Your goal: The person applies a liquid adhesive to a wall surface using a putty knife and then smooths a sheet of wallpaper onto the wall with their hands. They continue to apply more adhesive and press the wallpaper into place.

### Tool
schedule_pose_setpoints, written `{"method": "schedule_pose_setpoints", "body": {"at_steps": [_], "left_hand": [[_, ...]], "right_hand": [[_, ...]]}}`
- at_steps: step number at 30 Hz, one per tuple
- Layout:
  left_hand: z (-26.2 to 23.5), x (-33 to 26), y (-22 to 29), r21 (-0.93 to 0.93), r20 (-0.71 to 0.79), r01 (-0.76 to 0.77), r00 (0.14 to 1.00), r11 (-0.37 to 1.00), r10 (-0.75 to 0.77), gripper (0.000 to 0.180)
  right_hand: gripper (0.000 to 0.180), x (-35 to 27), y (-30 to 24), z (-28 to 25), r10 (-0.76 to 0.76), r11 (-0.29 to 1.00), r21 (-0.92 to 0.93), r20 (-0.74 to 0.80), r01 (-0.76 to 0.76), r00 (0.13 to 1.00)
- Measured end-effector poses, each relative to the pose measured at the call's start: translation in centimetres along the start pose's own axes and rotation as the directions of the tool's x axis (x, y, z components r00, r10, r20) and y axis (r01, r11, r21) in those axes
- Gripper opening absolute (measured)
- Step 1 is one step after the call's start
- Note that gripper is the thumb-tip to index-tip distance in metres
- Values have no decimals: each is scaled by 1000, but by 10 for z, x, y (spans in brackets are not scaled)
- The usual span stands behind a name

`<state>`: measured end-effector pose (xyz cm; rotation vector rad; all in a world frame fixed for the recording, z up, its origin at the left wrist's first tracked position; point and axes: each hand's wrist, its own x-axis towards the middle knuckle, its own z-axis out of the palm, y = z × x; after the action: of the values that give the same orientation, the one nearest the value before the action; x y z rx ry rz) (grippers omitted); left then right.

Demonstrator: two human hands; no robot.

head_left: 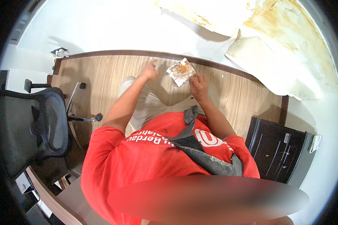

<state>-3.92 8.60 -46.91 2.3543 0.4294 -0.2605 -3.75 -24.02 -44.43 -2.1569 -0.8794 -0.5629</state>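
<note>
My right hand has its fingers bent and pressed together at the lower right corner of a flat, squarish piece, white with orange-brown stains and ragged edges. I cannot make out what it is made of. It is tilted in front of me, close to the wall's foot. To its left, my left hand is apart from the piece, with a finger stretched toward the wall and nothing visible in it. My knees are bent on either side below the hands.
Peeled, cream-coloured wall covering hangs from the stained wall at the right. A dark skirting board runs along the wood-look floor. An office chair stands left, a dark drawer cabinet right. A wall socket with plugs is far left.
</note>
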Motion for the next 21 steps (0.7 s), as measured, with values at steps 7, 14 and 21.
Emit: {"method": "schedule_pose_setpoints", "body": {"at_steps": [7,14,21], "left_hand": [[160,-4,-9,-766,-40,-252,937,592,348,119],[133,-31,54,-345,-158,-214,973,914,168,84],[103,-64,78,-400,-125,-273,962,875,243,86]], "right_hand": [[27,26,-4,-16,-187,974,-104,116,199,975],[26,34,0,-31,-232,952,-183,91,245,968],[15,83,-5,-65,-142,976,-180,-92,123,986]]}}
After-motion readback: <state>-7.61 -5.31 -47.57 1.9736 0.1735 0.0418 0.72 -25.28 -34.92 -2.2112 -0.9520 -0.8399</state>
